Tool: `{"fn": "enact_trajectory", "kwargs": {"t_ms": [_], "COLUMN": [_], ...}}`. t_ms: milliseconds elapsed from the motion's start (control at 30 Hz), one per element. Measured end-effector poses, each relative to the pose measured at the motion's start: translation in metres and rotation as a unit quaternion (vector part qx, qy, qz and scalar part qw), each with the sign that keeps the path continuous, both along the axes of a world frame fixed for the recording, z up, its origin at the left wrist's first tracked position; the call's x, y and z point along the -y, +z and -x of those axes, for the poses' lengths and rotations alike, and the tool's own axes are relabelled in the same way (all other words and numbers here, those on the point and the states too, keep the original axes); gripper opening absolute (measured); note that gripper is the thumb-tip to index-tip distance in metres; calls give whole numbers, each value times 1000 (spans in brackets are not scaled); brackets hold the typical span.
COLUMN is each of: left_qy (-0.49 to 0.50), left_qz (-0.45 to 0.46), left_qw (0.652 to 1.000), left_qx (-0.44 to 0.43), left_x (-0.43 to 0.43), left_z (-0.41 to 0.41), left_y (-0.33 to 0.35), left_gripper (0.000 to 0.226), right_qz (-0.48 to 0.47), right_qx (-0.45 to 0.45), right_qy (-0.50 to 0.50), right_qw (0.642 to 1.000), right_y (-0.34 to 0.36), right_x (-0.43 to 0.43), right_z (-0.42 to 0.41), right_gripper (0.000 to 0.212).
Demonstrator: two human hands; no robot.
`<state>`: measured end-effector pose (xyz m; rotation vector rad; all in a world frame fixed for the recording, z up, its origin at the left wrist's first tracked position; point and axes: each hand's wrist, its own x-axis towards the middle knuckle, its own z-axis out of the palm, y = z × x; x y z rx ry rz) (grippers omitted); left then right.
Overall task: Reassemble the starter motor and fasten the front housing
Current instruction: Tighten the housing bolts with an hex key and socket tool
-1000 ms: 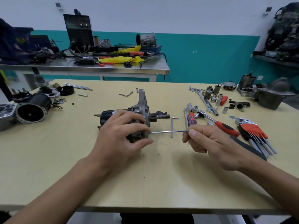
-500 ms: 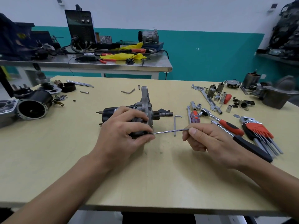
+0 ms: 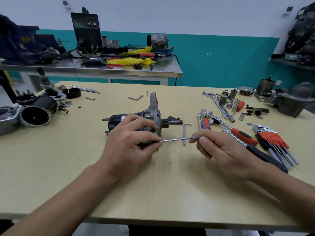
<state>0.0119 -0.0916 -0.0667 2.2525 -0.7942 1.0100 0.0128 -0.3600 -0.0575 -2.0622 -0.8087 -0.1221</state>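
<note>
The starter motor (image 3: 153,114) lies on its side in the middle of the yellow table (image 3: 153,193), black body to the left, grey flange upright, shaft pointing right. My left hand (image 3: 129,143) grips its near side, fingers curled over the body. My right hand (image 3: 221,150) pinches the outer end of a long thin hex key (image 3: 180,139). The key runs level to the left, and its tip meets the motor at my left thumb, where it is hidden. A second hex key (image 3: 185,133) lies on the table just behind.
To the right lie a ratchet (image 3: 235,130), a red hex key set (image 3: 274,142), sockets (image 3: 230,103) and a wrench. A black housing (image 3: 36,114) and small parts sit at the far left, loose bolts (image 3: 136,98) at the back. A steel bench (image 3: 102,68) stands behind.
The hands and the hex key hold nearly the same pose; the key has tilted slightly, its right end a little higher. The view has shifted a little.
</note>
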Motion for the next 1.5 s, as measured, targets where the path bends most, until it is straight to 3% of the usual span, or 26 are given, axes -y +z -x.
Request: {"fn": "enact_trajectory", "kwargs": {"t_ms": [133, 267, 533, 633, 700, 800, 933, 1100, 1267, 1500], "left_qy": [-11, -20, -27, -30, -23, -7, 0, -1, -1, -2], "left_qz": [-3, -7, -15, -21, -25, -35, -47, -74, -73, -96], "left_qw": [1000, 1000, 999, 999, 998, 997, 995, 993, 992, 989], "left_qx": [13, 19, 30, 39, 51, 69, 87, 93, 107, 114], "left_x": [0, -1, -3, -3, -2, 0, 1, -1, 0, -2], "left_z": [-2, -2, -2, -3, -4, -6, -8, -7, -8, -8], "left_y": [-1, -1, -1, -1, -3, -5, -6, -6, -8, -7], "left_gripper": [5, 4, 7, 7, 7, 8, 8, 16, 18, 22], "right_qz": [106, 186, 218, 242, 228, 119, 47, 59, -19, -65], "right_qx": [132, 196, 369, 386, 302, 28, -185, -186, -367, -540], "right_qy": [-19, -19, 11, 29, 33, 14, -20, -33, -8, -26], "right_qw": [985, 963, 903, 890, 925, 992, 981, 980, 930, 839], "right_y": [5, 6, 15, 27, 27, 22, 29, 31, 31, 37], "right_x": [4, -3, -26, -28, -31, -30, -33, -36, -37, -37], "right_z": [-4, -6, -15, -21, -18, -8, 2, 5, 2, -2], "right_gripper": [21, 34, 25, 22, 25, 31, 34, 37, 35, 31]}}
